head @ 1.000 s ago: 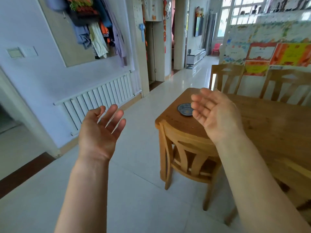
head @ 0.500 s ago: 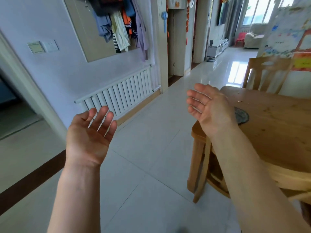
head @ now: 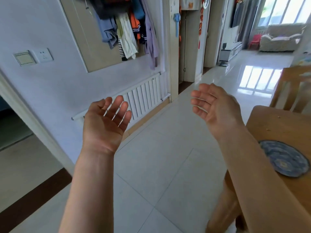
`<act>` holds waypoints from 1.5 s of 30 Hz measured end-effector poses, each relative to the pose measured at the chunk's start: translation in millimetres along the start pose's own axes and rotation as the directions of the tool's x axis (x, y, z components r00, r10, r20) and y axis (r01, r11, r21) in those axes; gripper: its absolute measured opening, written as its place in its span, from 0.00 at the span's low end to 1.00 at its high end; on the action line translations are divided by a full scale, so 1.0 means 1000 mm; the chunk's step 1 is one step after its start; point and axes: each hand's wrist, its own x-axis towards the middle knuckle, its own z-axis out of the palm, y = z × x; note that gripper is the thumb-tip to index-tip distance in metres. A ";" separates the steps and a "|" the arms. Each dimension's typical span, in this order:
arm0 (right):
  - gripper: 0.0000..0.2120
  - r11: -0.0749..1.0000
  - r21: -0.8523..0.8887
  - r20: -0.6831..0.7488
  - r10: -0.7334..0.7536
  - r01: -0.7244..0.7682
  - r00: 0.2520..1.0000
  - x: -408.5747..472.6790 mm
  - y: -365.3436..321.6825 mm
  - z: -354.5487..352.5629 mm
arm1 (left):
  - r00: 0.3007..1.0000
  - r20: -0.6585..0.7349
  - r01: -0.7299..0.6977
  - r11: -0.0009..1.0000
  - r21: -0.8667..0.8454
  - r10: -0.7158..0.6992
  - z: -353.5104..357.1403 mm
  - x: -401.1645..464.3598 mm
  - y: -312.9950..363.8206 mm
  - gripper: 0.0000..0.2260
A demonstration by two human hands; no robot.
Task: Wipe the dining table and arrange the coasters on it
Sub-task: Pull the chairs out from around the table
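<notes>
Presently nothing is held in either grip. The left hand (head: 107, 121) is raised palm-up over the white floor tiles (head: 161, 165), fingers straight and slightly spread, released and empty. The right hand (head: 217, 105) is lifted level with it, palm turned inward toward the left, fingers relaxed and lying together, likewise released. No cloth or wiper is seen in either hand or anywhere in view, so the wiping step is judged not yet begun; the empty, raised hands are probably carried that way while a cloth is fetched, though this is only a judgement.

Beside the right forearm, the round blue patterned coaster (head: 286, 160) is seen lying flat on the warm brown wooden bench (head: 279, 125), close to the bench's near edge and corner, partly covered by the forearm. Being round, the coaster has no long axis and no pointing direction; only its face is turned upward. A few small crumbs are visible on the bench top further back, which suits the wiping still owed. Whether other coasters lie on the bench cannot be told, since most of it is cut off at the right.

Behind the bench a light wooden chair (head: 292, 88) is placed. Against the pale wall a white ribbed radiator (head: 144, 98) is mounted, with hanging clothes (head: 127, 31) above.
</notes>
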 end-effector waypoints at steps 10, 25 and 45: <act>0.07 0.995 -0.091 -0.114 -0.061 0.051 0.992 0.176 0.031 0.010 | 0.998 0.053 0.036 0.997 0.063 -0.039 0.048 0.194 -0.037 0.07; 0.08 0.982 -0.068 -0.362 -0.188 0.175 0.913 0.478 0.031 0.023 | 0.926 0.268 0.220 0.958 0.186 -0.265 0.210 0.518 -0.101 0.10; 0.08 0.951 -0.143 -0.603 -0.303 0.273 0.738 0.815 -0.096 -0.209 | 0.753 0.459 0.358 0.879 0.316 -0.472 0.537 0.756 -0.369 0.15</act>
